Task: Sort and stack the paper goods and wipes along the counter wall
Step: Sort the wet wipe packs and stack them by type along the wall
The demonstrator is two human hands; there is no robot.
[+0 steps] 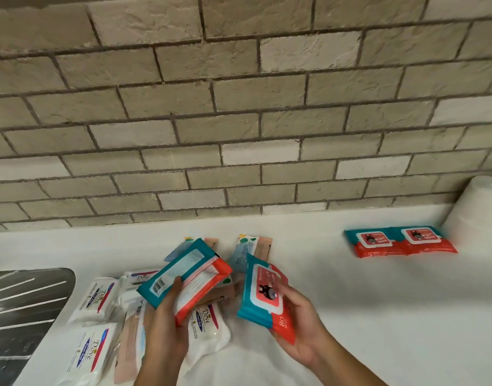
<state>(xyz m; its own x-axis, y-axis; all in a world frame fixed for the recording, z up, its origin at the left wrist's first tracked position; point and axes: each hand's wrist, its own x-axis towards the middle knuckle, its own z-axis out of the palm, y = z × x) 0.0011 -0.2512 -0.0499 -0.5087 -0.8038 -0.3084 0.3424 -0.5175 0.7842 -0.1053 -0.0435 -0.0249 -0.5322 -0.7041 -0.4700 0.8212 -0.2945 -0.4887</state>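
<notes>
A brick wall [239,107] is rising behind the white bench [378,302]. A steel drainboard [24,302] is lying at the bench's left edge, and a white paper roll [478,207] is standing at the far right by the wall. White Dove packs [95,298] are lying scattered beside the drainboard, with pastel packs [250,249] lying behind the hands. A teal-and-red pair [400,242] of wipes packs is lying side by side near the wall, beside the roll. The left hand [164,327] is gripping the left pack [183,277], barcode showing, above the Dove packs. The right hand [300,330] is holding the right pack [262,293], lid showing, with fingers curling round its edge.
</notes>
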